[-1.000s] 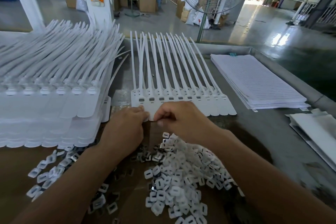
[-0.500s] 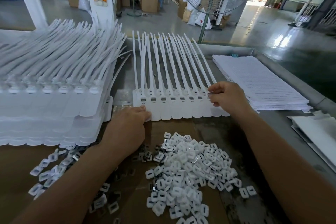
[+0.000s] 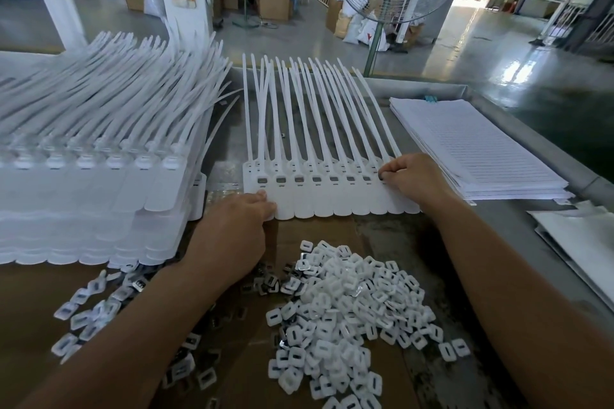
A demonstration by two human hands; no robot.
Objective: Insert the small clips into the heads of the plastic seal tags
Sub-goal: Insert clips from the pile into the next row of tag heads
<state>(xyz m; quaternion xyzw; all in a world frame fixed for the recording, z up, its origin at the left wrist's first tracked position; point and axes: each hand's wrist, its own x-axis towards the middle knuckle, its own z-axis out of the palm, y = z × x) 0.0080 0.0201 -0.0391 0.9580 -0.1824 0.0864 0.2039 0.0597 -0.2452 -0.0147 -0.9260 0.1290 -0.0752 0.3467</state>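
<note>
Head view: tags [image 3: 332, 202] lay flat in joined row between both hands, long axes running away from person, tails pointing far, flags near. Left hand [image 3: 232, 236]: thumb on top of left-end flag, fingers curled at its near edge. Right hand [image 3: 413, 181]: fingers curled, tips pinched together on right-end tag head; anything between them hidden. Clips [image 3: 342, 309] heaped nearer than both sets of fingertips, between forearms.
</note>
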